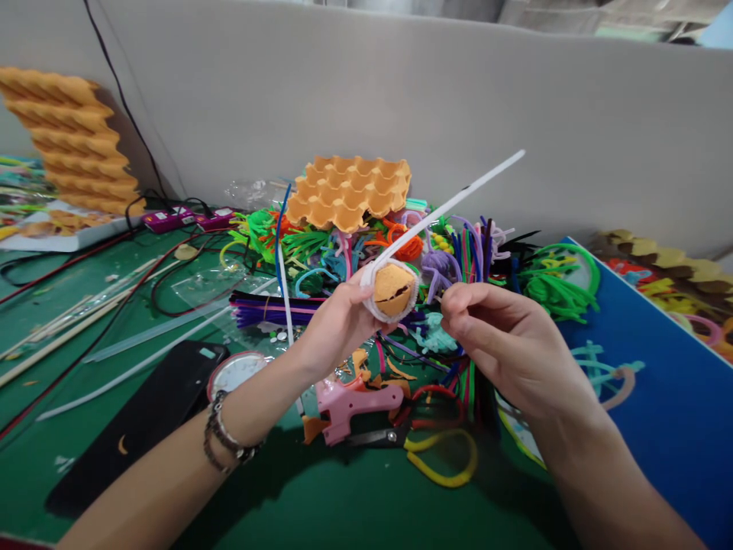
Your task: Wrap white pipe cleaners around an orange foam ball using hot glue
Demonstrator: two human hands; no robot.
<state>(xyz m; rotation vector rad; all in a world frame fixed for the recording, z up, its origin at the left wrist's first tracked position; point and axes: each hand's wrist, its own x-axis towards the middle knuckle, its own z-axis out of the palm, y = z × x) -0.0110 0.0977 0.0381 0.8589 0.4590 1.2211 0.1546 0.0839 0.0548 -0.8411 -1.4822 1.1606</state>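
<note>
My left hand (335,325) holds a small orange egg-carton cup (392,289) above the green table. A white pipe cleaner (452,202) is wrapped around the cup's rim, and its long free end sticks up to the right. My right hand (504,336) is just right of the cup with its fingers pinched together by the rim; what it pinches is too small to make out. Under both hands lies a heap of coloured pipe cleaners (355,252).
An orange egg tray (349,191) tops the heap. A pink glue gun (358,401), scissors (383,437) and a yellow loop (440,458) lie near the front. A black phone (143,424), glue sticks (154,332) and cables are at left; a blue board (658,382) at right.
</note>
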